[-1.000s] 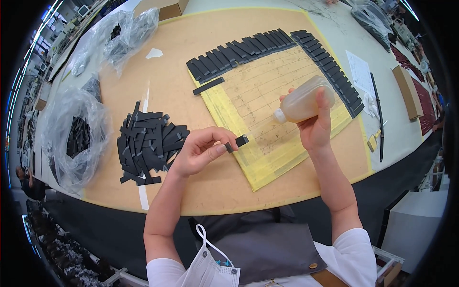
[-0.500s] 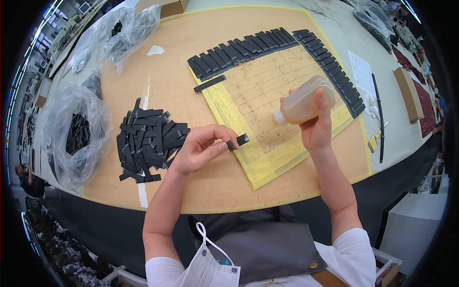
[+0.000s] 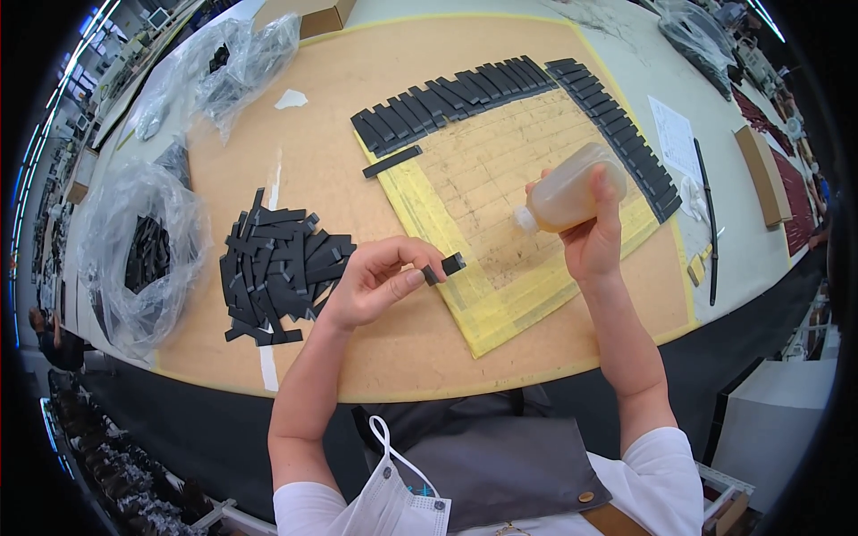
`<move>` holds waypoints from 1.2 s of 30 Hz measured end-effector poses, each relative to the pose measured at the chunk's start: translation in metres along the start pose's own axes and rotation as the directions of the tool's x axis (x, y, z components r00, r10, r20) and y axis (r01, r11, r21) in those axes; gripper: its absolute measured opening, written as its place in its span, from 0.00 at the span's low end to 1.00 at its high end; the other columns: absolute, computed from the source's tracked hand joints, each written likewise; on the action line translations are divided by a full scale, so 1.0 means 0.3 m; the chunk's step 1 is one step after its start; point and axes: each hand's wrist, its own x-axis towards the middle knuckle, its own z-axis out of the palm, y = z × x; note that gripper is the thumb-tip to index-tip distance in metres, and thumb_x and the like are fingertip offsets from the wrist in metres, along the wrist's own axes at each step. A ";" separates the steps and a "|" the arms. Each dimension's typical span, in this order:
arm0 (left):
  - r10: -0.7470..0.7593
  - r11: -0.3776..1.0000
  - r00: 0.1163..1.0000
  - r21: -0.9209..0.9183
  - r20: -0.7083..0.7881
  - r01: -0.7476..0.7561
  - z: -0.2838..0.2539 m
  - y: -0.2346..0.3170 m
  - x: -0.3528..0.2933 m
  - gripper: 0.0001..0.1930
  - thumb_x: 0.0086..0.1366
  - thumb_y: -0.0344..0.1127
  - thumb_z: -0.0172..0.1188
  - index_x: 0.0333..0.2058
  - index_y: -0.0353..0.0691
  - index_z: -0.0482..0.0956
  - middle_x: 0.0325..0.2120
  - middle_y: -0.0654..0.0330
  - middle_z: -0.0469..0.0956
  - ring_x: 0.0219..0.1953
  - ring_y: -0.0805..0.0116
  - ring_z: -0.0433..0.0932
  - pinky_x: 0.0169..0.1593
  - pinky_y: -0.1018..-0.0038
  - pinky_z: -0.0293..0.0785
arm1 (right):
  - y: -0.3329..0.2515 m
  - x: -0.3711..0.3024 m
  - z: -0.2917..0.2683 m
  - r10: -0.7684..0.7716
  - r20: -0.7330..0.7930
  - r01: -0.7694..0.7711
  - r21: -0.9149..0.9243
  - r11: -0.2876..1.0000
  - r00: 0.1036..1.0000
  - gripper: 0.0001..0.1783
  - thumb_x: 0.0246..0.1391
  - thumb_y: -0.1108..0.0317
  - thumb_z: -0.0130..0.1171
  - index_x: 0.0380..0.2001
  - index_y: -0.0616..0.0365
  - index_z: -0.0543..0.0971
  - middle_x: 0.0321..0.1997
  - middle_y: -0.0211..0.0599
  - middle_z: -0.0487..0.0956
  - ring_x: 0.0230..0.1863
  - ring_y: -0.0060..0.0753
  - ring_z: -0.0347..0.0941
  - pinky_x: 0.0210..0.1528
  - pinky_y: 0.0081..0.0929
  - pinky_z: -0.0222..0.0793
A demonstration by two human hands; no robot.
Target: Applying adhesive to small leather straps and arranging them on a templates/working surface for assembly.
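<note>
My left hand (image 3: 386, 279) pinches a short black strip (image 3: 454, 263) between thumb and fingers, over the near left edge of a yellow-taped board (image 3: 500, 326). In my right hand (image 3: 593, 234) is a translucent plastic squeeze bottle (image 3: 572, 189) of pale amber liquid, tilted with its white cap (image 3: 525, 219) toward the left, above the board. Overlapping rows of black strips (image 3: 447, 103) line the board's far and right edges. A single strip (image 3: 393, 162) lies across its left edge. Left of my left hand is a loose pile of black strips (image 3: 281, 268), partly hidden by that hand.
Clear plastic bags (image 3: 107, 259) with black pieces stand on the table's left side. At the right lie a paper sheet (image 3: 676, 134), a long black rod (image 3: 709, 223), a crumpled white cloth (image 3: 693, 198) and a cardboard box (image 3: 764, 176). Another person (image 3: 55, 337) is far left.
Almost nothing differs. The bottle and both hands stay nearly in place, with only a very slight shift of the view.
</note>
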 end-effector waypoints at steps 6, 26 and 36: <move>-0.015 1.000 1.000 0.011 0.001 0.015 -0.002 0.002 -0.015 0.05 0.70 0.30 0.57 0.39 0.34 0.76 0.39 0.54 0.81 0.48 0.64 0.77 0.55 0.68 0.72 | 0.004 -0.015 0.022 0.035 0.023 -0.036 0.044 0.998 0.999 0.45 0.55 0.34 0.61 0.61 0.57 0.62 0.49 0.49 0.77 0.50 0.51 0.80 0.54 0.42 0.77; -0.205 0.752 0.865 0.491 -0.459 0.439 -0.184 0.050 0.142 0.08 0.63 0.28 0.65 0.40 0.32 0.82 0.30 0.64 0.82 0.31 0.78 0.75 0.37 0.78 0.72 | -0.033 0.022 -0.007 0.096 0.021 -0.099 0.273 0.957 0.995 0.42 0.53 0.33 0.62 0.59 0.50 0.63 0.47 0.44 0.78 0.47 0.47 0.81 0.43 0.40 0.82; -0.131 0.554 0.887 0.709 -0.444 0.436 -0.213 -0.062 0.276 0.06 0.57 0.27 0.67 0.34 0.34 0.83 0.31 0.52 0.83 0.33 0.61 0.82 0.41 0.69 0.78 | -0.062 0.042 -0.021 0.084 -0.010 -0.075 0.342 0.937 0.996 0.43 0.52 0.32 0.61 0.57 0.52 0.62 0.46 0.43 0.76 0.47 0.46 0.80 0.41 0.43 0.81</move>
